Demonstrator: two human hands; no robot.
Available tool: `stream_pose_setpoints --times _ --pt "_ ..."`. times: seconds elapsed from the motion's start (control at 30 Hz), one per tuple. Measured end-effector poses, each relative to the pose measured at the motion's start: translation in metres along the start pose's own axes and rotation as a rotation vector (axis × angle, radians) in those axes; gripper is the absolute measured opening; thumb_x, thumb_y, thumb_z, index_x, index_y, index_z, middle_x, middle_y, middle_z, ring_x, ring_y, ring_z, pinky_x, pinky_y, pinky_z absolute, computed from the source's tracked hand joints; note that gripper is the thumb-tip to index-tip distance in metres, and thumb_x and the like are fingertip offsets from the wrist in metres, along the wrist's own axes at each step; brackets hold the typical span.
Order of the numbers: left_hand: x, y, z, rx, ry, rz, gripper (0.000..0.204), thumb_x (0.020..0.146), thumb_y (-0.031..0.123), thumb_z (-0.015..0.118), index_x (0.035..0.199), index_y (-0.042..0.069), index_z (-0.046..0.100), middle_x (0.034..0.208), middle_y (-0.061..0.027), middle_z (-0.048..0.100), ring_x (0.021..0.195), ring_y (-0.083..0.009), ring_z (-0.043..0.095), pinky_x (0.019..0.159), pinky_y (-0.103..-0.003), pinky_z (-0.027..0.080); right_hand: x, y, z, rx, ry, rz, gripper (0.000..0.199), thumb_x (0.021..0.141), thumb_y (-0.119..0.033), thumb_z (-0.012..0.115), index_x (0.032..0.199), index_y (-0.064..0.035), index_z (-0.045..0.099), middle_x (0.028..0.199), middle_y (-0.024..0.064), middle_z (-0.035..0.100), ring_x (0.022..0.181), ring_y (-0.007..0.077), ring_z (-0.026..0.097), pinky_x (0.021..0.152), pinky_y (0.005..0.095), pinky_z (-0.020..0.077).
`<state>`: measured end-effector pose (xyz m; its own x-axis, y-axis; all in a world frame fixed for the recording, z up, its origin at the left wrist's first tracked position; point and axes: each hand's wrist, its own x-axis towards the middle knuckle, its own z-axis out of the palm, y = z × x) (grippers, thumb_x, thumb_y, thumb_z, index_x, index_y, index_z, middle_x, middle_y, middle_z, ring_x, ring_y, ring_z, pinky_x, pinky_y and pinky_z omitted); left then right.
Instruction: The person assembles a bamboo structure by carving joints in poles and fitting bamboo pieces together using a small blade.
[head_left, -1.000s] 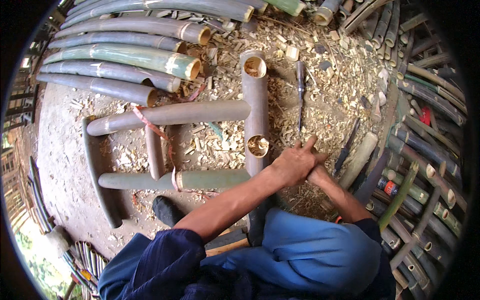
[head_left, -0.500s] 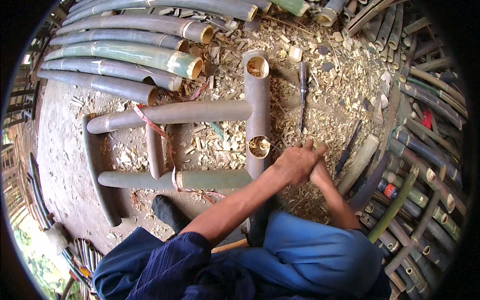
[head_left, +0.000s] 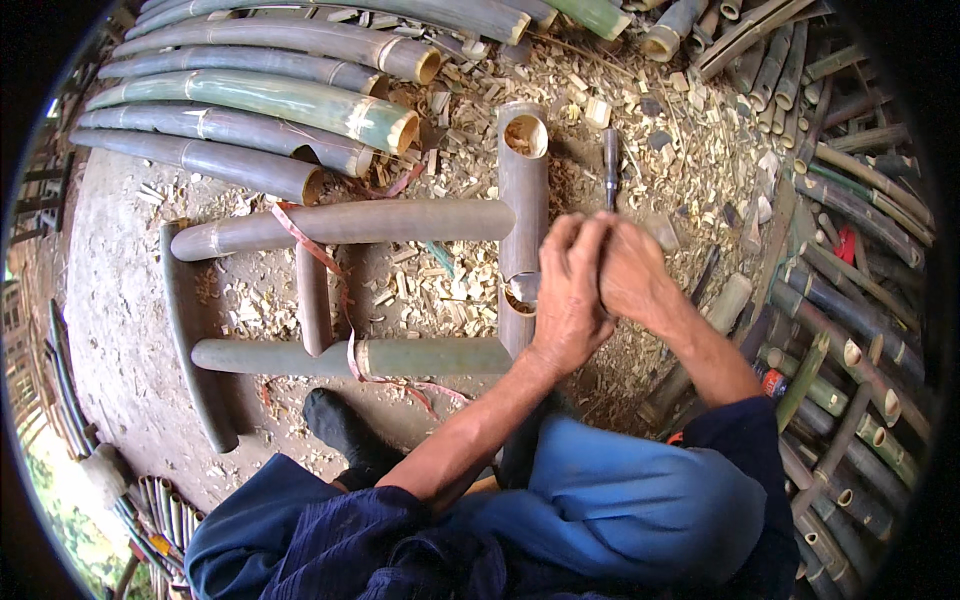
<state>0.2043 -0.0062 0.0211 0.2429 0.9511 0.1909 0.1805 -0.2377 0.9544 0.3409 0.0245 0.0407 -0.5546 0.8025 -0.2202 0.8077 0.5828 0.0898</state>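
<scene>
Both my hands are close together to the right of a bamboo frame. My left hand is closed on a tool with a flat metal blade, which reaches left into the lower hole of the upright bamboo post. My right hand presses against the left, fingers curled; the tool's handle is hidden between them. Two bamboo rails, the brown rail and the greenish rail, join the post to a thin crosspiece. Wood chips show in the post's upper hole.
Beyond the hands lies a dark-handled tool, its lower part covered by them. Bamboo poles lie at upper left, and more bamboo pieces are piled at right. Pink ribbon crosses the frame. Chips litter the ground.
My hands have moved up and turned, the right rising beside the left. The tool's blade now shows flat and broad at the lower hole, where before it looked thin.
</scene>
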Motion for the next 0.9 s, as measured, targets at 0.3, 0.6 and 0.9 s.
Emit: stream_pose_setpoints --times 0.3,0.6,0.9 --pt "0.017 0.001 0.023 0.325 -1.112 -0.026 0.089 0.067 0.003 0.082 0.145 0.012 0.041 0.13 -0.0253 0.054 0.118 -0.0474 0.061 0.097 -0.05 0.056 -0.062 -0.039 0.041 1.117 -0.035 0.978 0.036 0.095 -0.033 0.067 0.116 -0.0035 0.061 0.103 0.0146 0.066 0.101 0.0295 0.065 0.092 0.0458 0.0544" --pt "0.029 0.0 -0.014 -0.005 -0.527 -0.086 0.098 0.066 -0.01 0.069 0.155 0.013 0.036 0.144 -0.0319 0.039 0.13 -0.0531 0.048 0.112 -0.052 0.044 -0.018 0.005 0.002 0.579 -0.329 0.547 0.038 0.089 -0.031 0.068 0.115 -0.0068 0.056 0.105 0.0159 0.067 0.104 0.0376 0.065 0.091 0.0484 0.0518" --pt "0.003 -0.025 -0.023 -0.106 0.268 -0.053 0.102 0.066 -0.007 0.071 0.158 0.005 0.027 0.145 -0.0269 0.038 0.134 -0.0443 0.043 0.114 -0.05 0.04 0.068 -0.019 -0.017 -0.108 -0.241 -0.193 0.005 0.085 -0.018 0.073 0.086 -0.0127 0.075 0.085 0.006 0.073 0.077 0.0192 0.065 0.079 0.0372 0.0537"
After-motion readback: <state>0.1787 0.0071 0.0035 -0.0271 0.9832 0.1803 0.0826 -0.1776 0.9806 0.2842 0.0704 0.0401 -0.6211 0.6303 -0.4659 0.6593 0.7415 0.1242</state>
